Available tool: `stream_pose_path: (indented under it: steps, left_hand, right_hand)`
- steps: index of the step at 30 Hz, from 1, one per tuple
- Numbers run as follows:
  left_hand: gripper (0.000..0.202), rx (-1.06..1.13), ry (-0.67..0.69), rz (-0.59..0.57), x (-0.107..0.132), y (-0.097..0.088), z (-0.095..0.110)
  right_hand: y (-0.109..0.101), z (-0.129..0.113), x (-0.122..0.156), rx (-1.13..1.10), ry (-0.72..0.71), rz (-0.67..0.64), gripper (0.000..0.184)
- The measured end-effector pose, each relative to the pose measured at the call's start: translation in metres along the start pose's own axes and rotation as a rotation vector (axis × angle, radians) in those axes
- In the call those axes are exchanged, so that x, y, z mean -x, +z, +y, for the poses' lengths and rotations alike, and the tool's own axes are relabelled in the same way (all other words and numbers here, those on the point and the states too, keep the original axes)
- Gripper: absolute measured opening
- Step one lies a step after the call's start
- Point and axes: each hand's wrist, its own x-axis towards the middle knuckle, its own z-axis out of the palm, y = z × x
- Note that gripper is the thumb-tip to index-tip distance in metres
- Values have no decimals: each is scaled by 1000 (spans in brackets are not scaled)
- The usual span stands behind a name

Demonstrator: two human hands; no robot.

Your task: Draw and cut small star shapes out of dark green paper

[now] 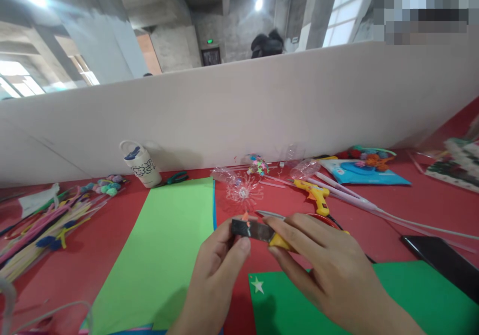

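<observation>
In the middle of the head view, my right hand (318, 255) grips the yellow handle of a knife (262, 231) with a wide grey metal blade. My left hand (220, 270) pinches the dark black piece (240, 227) at the blade's other end between thumb and fingers. A small orange bit (246, 217) shows just above the black piece; whether it is stuck there or held by the fingers I cannot tell. Below my hands lies a dark green sheet (407, 295) with a pale star (257, 285) at its corner. Left of them is a light green sheet (164, 240).
A yellow glue gun (312, 192), scissors (271, 214) and a cut clear plastic bottle piece (245, 192) lie beyond my hands. A white tumbler (142, 165) stands at back left, pipe cleaners (48, 230) at left, a black phone (441, 260) at right. A white partition (224, 110) closes the back.
</observation>
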Motion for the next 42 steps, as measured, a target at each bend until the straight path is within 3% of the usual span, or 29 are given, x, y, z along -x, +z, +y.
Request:
stream_pose_path:
  steps: [8,23,29,34,42]
  left_hand:
    - [30,-61,39,-8,-2,3,-2]
    - [33,-155,-38,-43,-4,0,-6]
    - [36,-146,-45,-13,-4,4,-8]
    - [24,-1,-74,-46,-5,5,-2]
    - [21,-38,-33,-38,-4,2,1]
  right_hand:
    - [0,1,2,14,-14,-2,22]
    - [1,1,-1,91,-39,35,27]
    - [-1,2,2,49,-9,9,26]
    - [3,5,3,-8,102,113,27]
    - [2,2,4,-44,4,3,25]
